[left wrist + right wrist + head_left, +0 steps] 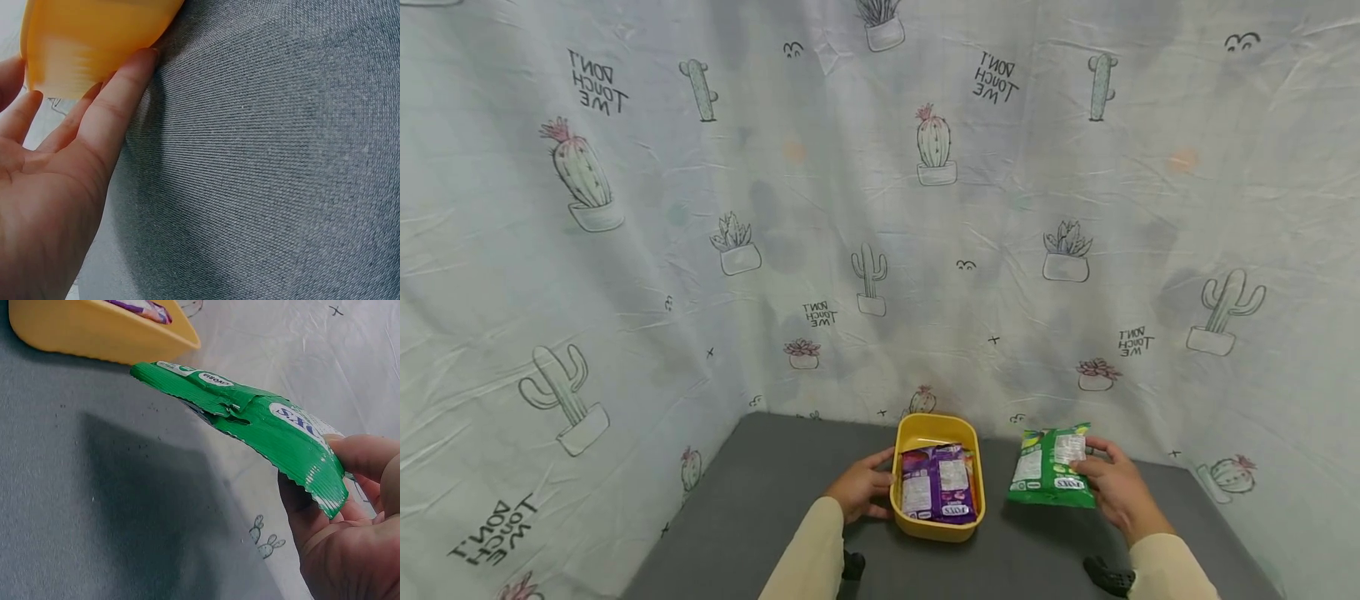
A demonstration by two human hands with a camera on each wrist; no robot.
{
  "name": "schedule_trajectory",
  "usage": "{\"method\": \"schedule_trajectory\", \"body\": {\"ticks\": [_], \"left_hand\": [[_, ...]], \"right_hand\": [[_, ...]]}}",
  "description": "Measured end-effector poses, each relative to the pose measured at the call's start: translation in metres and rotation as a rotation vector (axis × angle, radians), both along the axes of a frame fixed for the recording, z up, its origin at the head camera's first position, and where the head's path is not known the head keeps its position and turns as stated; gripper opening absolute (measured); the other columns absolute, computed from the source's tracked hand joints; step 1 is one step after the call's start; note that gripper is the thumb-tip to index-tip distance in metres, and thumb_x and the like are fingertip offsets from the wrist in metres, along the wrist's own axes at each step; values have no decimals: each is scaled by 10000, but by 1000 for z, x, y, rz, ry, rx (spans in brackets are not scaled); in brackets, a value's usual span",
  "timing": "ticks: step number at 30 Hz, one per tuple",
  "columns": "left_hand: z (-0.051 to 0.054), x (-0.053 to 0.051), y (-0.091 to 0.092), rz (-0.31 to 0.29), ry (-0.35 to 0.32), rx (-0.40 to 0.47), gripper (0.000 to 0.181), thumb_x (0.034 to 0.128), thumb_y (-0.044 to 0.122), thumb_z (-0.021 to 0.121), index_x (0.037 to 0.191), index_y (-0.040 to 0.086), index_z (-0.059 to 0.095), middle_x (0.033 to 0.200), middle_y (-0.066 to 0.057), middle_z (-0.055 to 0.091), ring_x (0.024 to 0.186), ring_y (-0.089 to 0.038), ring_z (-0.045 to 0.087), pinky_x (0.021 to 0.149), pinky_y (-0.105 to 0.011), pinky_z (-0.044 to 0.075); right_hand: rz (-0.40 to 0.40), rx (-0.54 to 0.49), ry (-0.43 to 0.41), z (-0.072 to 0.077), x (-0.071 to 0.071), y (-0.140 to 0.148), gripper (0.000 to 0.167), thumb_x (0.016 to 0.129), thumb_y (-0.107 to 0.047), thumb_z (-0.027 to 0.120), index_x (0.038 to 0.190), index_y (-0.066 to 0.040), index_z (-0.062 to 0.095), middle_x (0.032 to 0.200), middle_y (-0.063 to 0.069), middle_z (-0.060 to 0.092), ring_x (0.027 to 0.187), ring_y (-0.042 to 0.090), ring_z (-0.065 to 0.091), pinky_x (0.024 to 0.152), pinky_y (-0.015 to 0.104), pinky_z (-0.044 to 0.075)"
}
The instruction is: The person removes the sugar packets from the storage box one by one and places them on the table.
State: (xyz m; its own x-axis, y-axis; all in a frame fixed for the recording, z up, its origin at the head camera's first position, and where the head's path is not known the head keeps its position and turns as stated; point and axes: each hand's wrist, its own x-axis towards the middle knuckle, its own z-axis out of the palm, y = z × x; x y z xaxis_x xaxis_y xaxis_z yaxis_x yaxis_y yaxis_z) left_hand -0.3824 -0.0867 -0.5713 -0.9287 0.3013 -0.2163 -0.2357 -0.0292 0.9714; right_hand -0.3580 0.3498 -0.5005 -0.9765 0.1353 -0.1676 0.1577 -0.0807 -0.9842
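Head view looks forward and down to the table's far edge (820,427); close wrist views look past left hand (56,187) and right hand (356,544); all share the yellow tub (934,532).

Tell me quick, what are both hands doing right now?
Left hand: open, touching the outside of the yellow container.
Right hand: closed, pinching the green packet at its edge.

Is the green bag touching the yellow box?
Apart. The head view shows it: a strip of gray table lies between the green bag, held in the right hand, and the yellow box.
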Motion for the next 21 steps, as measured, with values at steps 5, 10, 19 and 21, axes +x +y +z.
{"method": "schedule_trajectory", "body": {"ticks": [5, 10, 19, 21], "left_hand": [[0, 0, -1, -1, -11, 10, 703, 1061, 66, 665, 1706, 100, 388, 1420, -224, 633, 1192, -391, 676, 853, -657, 601], [1, 0, -1, -3, -15, 21, 693, 1065, 53, 651, 1704, 91, 387, 1421, -227, 630, 1200, -399, 672, 867, -680, 588], [-1, 0, -1, 6, -10, 23, 685, 1067, 50, 652, 1701, 104, 401, 1424, -226, 627, 1199, -403, 671, 863, -682, 589], [-2, 0, -1, 6, -11, 24, 686, 1066, 56, 656, 1701, 109, 404, 1422, -224, 629, 1194, -399, 674, 860, -676, 592]], "right_hand": [[3, 6, -14, -2, 2, 6, 780, 1031, 76, 660, 1656, 19, 197, 1143, 53, 664, 904, 186, 729, 769, 422, 640], [-6, 13, -36, -4, 4, 8, 779, 1024, 83, 657, 1653, 22, 200, 1125, 51, 673, 904, 186, 724, 777, 426, 637], [13, 12, -61, -15, 7, 17, 785, 1004, 102, 664, 1637, 45, 205, 1049, 41, 690, 877, 204, 734, 757, 428, 638], [21, 9, -70, -18, 7, 19, 800, 995, 104, 672, 1637, 55, 197, 1049, 63, 688, 874, 215, 736, 758, 432, 639]]}}
